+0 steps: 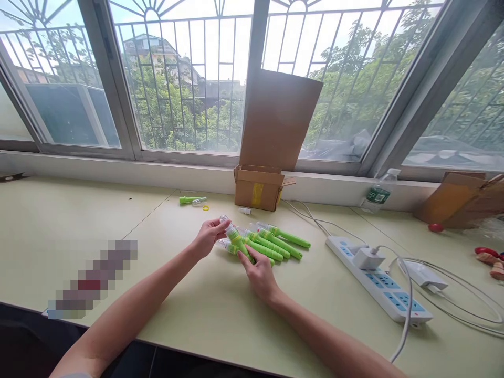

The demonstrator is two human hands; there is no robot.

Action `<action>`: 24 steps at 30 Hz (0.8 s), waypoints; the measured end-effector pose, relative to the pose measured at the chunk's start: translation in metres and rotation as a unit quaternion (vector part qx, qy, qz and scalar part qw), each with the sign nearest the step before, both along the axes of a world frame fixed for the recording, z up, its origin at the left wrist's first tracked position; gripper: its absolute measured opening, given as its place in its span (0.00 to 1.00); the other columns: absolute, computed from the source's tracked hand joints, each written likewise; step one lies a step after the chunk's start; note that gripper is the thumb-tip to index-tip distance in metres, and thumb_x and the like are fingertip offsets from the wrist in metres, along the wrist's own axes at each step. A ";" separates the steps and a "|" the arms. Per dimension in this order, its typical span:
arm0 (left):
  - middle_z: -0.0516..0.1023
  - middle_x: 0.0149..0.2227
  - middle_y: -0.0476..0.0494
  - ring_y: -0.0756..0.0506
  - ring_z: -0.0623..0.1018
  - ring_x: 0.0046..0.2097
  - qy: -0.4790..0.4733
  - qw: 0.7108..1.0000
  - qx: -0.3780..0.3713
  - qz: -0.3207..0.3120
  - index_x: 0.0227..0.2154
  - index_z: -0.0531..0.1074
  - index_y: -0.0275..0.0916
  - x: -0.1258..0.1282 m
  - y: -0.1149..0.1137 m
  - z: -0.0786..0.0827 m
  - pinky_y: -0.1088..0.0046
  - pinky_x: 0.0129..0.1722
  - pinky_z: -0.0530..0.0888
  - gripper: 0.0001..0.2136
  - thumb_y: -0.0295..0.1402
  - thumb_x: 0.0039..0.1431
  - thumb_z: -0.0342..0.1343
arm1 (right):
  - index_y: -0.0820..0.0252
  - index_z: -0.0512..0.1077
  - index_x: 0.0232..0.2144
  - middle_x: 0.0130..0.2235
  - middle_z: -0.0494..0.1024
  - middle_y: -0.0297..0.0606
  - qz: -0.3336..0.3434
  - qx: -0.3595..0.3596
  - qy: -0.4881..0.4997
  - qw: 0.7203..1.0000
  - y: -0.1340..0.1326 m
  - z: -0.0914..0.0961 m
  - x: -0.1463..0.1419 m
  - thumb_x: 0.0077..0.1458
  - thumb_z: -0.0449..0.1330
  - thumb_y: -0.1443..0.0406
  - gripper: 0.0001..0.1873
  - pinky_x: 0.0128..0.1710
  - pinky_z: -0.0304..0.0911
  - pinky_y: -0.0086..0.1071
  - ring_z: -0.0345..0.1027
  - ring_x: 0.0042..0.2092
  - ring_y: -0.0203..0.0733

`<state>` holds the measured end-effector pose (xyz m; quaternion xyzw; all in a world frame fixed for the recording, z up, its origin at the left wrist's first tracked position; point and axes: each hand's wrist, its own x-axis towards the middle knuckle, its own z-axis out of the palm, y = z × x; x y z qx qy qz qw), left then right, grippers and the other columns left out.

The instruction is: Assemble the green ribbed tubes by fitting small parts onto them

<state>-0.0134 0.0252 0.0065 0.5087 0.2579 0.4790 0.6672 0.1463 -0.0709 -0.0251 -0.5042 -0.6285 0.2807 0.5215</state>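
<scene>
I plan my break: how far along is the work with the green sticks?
Looks done: several green sticks lie in a row. In hand: the left hand grips the raised stick at its clear end, the right hand at its green end. Maybe left: a lone stick, a yellow ring and a small cap near the box.

Open table left of the pens; cardboard box behind, power strip right.
</scene>
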 end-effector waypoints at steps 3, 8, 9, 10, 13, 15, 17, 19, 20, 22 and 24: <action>0.79 0.33 0.40 0.47 0.76 0.35 -0.006 1.000 0.007 -0.002 0.33 0.77 0.31 -0.001 0.000 0.002 0.69 0.41 0.73 0.15 0.40 0.50 0.65 | 0.62 0.75 0.34 0.21 0.69 0.33 0.049 -0.050 0.078 0.995 0.000 0.000 -0.002 0.55 0.57 0.49 0.21 0.21 0.54 0.29 0.59 0.22 0.37; 0.79 0.32 0.41 0.47 0.77 0.34 -0.015 1.000 0.003 -0.003 0.32 0.77 0.31 -0.002 0.000 0.003 0.70 0.40 0.72 0.16 0.40 0.48 0.67 | 0.57 0.66 0.31 0.18 0.56 0.22 0.138 -0.224 0.239 0.935 -0.001 0.004 0.000 0.49 0.61 0.46 0.22 0.13 0.33 0.24 0.39 0.15 0.26; 0.79 0.32 0.41 0.47 0.77 0.34 -0.017 1.000 0.001 -0.004 0.32 0.77 0.31 -0.003 0.000 0.004 0.70 0.40 0.72 0.16 0.40 0.48 0.67 | 0.57 0.65 0.31 0.18 0.58 0.22 0.158 -0.248 0.263 0.919 -0.001 0.006 0.002 0.49 0.62 0.46 0.22 0.13 0.32 0.23 0.39 0.15 0.25; 0.79 0.32 0.41 0.47 0.77 0.34 -0.020 1.000 -0.001 -0.005 0.33 0.77 0.31 -0.003 0.000 0.004 0.70 0.40 0.72 0.16 0.40 0.47 0.67 | 0.57 0.65 0.32 0.19 0.58 0.22 0.180 -0.271 0.284 0.902 -0.001 0.008 0.004 0.48 0.62 0.47 0.22 0.14 0.31 0.22 0.39 0.15 0.25; 0.79 0.33 0.40 0.47 0.77 0.34 -0.031 0.999 -0.001 -0.014 0.34 0.77 0.31 -0.005 -0.001 0.007 0.70 0.40 0.72 0.16 0.40 0.47 0.67 | 0.57 0.65 0.36 0.19 0.59 0.22 0.241 -0.324 0.330 0.853 -0.001 0.014 0.010 0.49 0.63 0.49 0.21 0.14 0.32 0.21 0.39 0.16 0.24; 0.79 0.34 0.39 0.48 0.77 0.34 -0.039 0.999 0.003 -0.027 0.35 0.76 0.31 -0.006 -0.002 0.008 0.70 0.40 0.72 0.16 0.40 0.49 0.67 | 0.57 0.66 0.38 0.19 0.58 0.22 0.256 -0.330 0.337 0.844 -0.002 0.016 0.011 0.50 0.62 0.50 0.20 0.14 0.32 0.21 0.39 0.16 0.24; 0.79 0.36 0.38 0.47 0.77 0.35 -0.045 0.998 0.005 -0.036 0.38 0.76 0.31 -0.006 -0.002 0.009 0.70 0.40 0.72 0.17 0.40 0.50 0.66 | 0.57 0.67 0.38 0.19 0.59 0.23 0.235 -0.310 0.317 0.865 -0.003 0.016 0.008 0.51 0.62 0.49 0.20 0.14 0.33 0.22 0.39 0.16 0.24; 0.79 0.38 0.37 0.47 0.77 0.37 -0.050 0.998 0.003 -0.037 0.40 0.75 0.32 -0.005 -0.003 0.008 0.70 0.41 0.73 0.18 0.40 0.51 0.65 | 0.58 0.69 0.37 0.18 0.60 0.23 0.179 -0.266 0.265 0.909 -0.003 0.014 0.004 0.52 0.60 0.48 0.20 0.13 0.35 0.23 0.41 0.15 0.25; 0.79 0.38 0.38 0.47 0.78 0.37 -0.049 0.998 0.000 -0.035 0.40 0.75 0.32 -0.004 -0.003 0.008 0.69 0.41 0.73 0.18 0.40 0.51 0.65 | 0.58 0.71 0.37 0.18 0.62 0.24 0.143 -0.229 0.227 0.936 -0.002 0.013 0.002 0.52 0.60 0.48 0.21 0.13 0.38 0.23 0.43 0.15 0.26; 0.79 0.36 0.39 0.47 0.78 0.37 -0.044 0.998 -0.005 -0.032 0.37 0.75 0.32 -0.003 -0.002 0.006 0.69 0.42 0.73 0.16 0.40 0.51 0.65 | 0.60 0.74 0.39 0.21 0.70 0.30 0.063 -0.128 0.140 0.980 -0.001 0.009 0.001 0.52 0.60 0.50 0.21 0.16 0.52 0.26 0.57 0.18 0.32; 0.78 0.35 0.41 0.47 0.78 0.37 -0.037 0.999 -0.009 -0.032 0.35 0.75 0.32 -0.001 -0.003 0.004 0.67 0.43 0.73 0.15 0.40 0.51 0.65 | 0.60 0.76 0.43 0.32 0.79 0.38 -0.008 -0.027 0.057 0.998 0.002 0.004 0.004 0.52 0.61 0.52 0.21 0.30 0.66 0.33 0.71 0.31 0.43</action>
